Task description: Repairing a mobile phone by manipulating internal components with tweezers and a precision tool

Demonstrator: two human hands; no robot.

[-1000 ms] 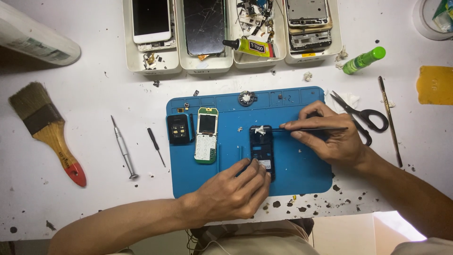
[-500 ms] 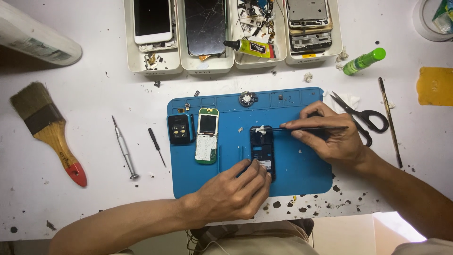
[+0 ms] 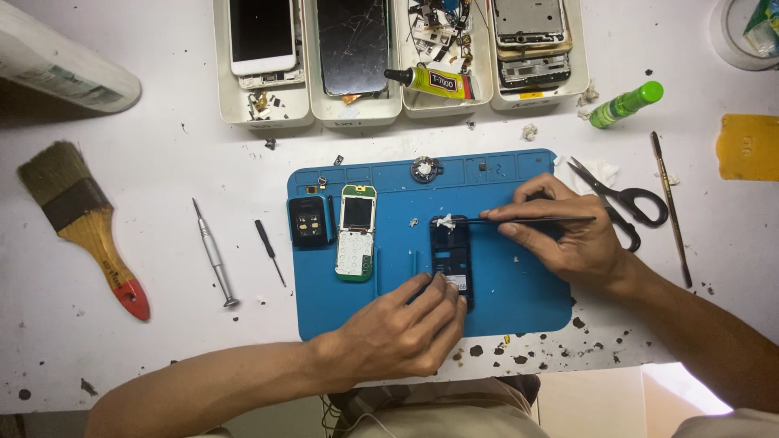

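White, speckled tabletop is carrying a blue mat (image 3: 519,292) with trays (image 3: 264,113) of phone parts lining the far edge. On the mat, a dark phone shell (image 3: 451,255) is lying lengthwise. The left hand (image 3: 402,332) is pinning its near end, fingers curled down onto it. The right hand (image 3: 568,239) is pinching tweezers (image 3: 535,219), their tips touching a small white scrap (image 3: 444,221) at the shell's far end. Compared with a second ago, almost nothing is shifting: both hands are staying put and the tweezer tips are remaining at the same spot, so the picking at that scrap is evidently still going on. A keypad board (image 3: 356,233) and a small black module (image 3: 309,221) are sitting to the left, with scissors (image 3: 621,199) just beside the right hand.
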